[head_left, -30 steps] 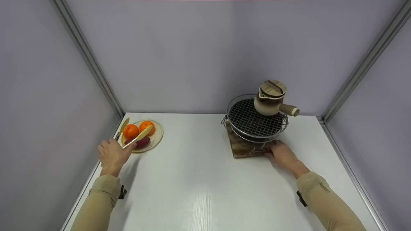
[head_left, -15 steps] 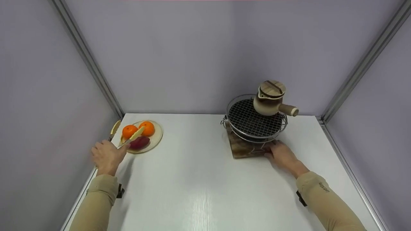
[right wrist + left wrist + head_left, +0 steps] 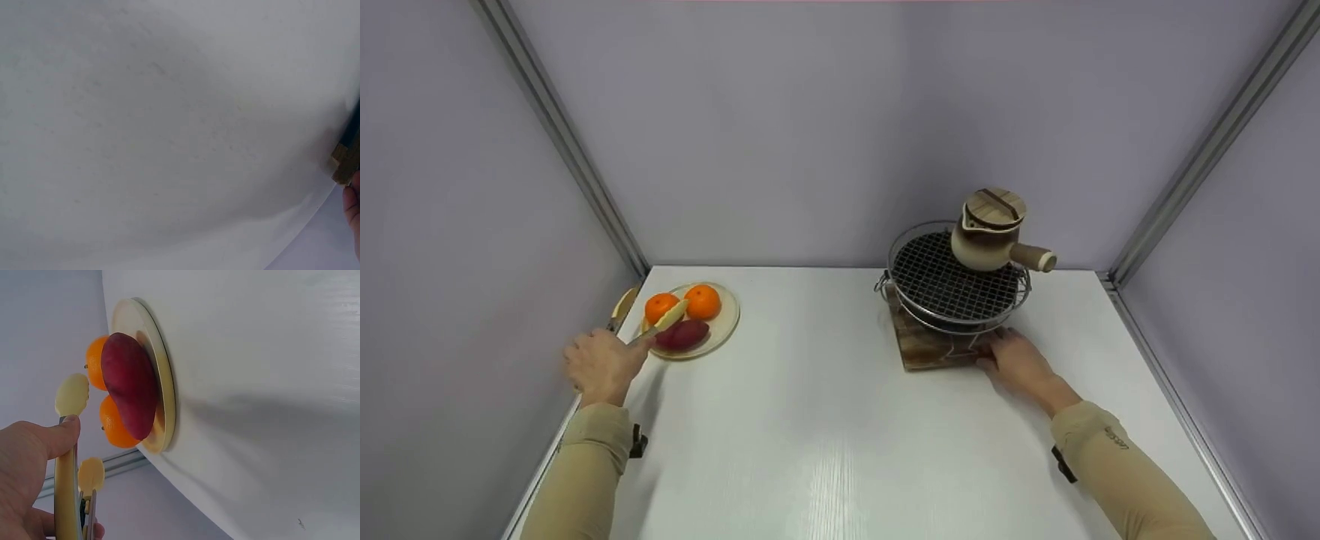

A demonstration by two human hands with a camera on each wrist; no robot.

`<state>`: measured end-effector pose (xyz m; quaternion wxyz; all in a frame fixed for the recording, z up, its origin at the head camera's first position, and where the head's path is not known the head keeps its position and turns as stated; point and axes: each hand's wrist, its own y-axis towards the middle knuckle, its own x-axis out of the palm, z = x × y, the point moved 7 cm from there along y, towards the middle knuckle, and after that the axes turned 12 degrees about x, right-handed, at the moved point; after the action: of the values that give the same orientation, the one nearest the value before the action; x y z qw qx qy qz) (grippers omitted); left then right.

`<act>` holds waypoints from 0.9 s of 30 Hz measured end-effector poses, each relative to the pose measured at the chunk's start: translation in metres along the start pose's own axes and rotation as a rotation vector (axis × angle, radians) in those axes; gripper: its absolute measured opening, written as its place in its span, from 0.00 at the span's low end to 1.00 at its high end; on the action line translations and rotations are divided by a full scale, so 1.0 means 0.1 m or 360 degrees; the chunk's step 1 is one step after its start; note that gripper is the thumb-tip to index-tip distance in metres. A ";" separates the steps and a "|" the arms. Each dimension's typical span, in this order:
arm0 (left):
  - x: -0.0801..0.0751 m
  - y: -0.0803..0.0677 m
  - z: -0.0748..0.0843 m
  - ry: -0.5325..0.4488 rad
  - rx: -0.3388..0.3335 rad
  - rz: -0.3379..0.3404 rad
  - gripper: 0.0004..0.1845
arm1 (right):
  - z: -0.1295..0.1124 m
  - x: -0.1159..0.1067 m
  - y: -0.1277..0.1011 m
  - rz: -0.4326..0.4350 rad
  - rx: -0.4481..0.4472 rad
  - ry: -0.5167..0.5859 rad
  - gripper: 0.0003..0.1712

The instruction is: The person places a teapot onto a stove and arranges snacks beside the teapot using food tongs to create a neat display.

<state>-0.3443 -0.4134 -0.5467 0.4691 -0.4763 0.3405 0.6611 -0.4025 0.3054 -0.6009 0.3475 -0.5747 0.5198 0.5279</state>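
Observation:
My left hand point(image 3: 601, 365) grips a pair of tongs point(image 3: 66, 492) with metal arms and cream tips. The tips are spread apart with nothing between them; in the head view one overlaps the fruit. Just beyond lies a cream plate point(image 3: 725, 328) bearing a reddish-purple sweet potato point(image 3: 129, 385) and two oranges point(image 3: 703, 302). On the right, my right hand point(image 3: 1020, 367) holds the front right corner of a brown wooden board point(image 3: 924, 351). A round tabletop grill point(image 3: 952, 289) with a black mesh stands on that board.
A brown-and-cream teapot point(image 3: 986, 247) with a wooden lid sits at the grill's back right, its side handle pointing right. White table point(image 3: 825, 420) stretches between the hands. Grey-lilac panels point(image 3: 780, 135) enclose the back and both sides.
My left hand has drawn left, away from the plate, taking the tongs along and uncovering more of the sweet potato. My right hand stays at the board.

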 end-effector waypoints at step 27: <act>-0.07 0.18 0.02 0.0127 0.0001 -0.0056 0.50 | 0.00 0.00 -0.01 0.0014 0.0009 -0.0006 0.19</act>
<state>-0.3613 -0.4193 -0.5389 0.4668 -0.5081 0.3508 0.6332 -0.4018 0.3059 -0.6014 0.3477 -0.5706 0.5231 0.5291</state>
